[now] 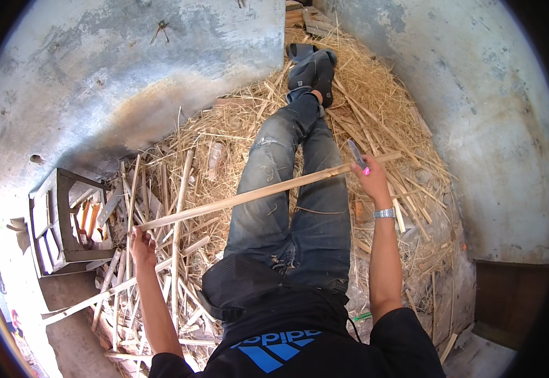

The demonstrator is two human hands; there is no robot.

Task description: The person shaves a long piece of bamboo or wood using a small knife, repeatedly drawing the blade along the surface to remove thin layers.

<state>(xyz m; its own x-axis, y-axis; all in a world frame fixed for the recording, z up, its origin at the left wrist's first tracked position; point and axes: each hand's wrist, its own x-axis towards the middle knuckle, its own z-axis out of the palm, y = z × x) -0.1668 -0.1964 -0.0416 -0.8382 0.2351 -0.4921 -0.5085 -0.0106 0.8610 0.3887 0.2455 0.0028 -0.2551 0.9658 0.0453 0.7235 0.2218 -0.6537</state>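
A long pale bamboo strip (249, 198) lies slantwise above my outstretched legs. My left hand (142, 246) is closed on its left end, low over the litter. Near the other end, my right hand (372, 179) grips a small knife (355, 152) with a grey blade pointing up and a bit of pink at its handle. The strip passes at the fingers of that hand and sticks out beyond them to the right. Whether those fingers also pinch the strip, I cannot tell. A metal watch (384, 213) circles my right wrist.
My legs in jeans (268, 164) stretch forward, ankles crossed, over straw and shavings (375, 88). More strips (180, 220) lie loose at left beside a dark wooden frame (60, 214). Worn walls (469, 113) rise on both sides. A clear bottle (215, 157) lies by my leg.
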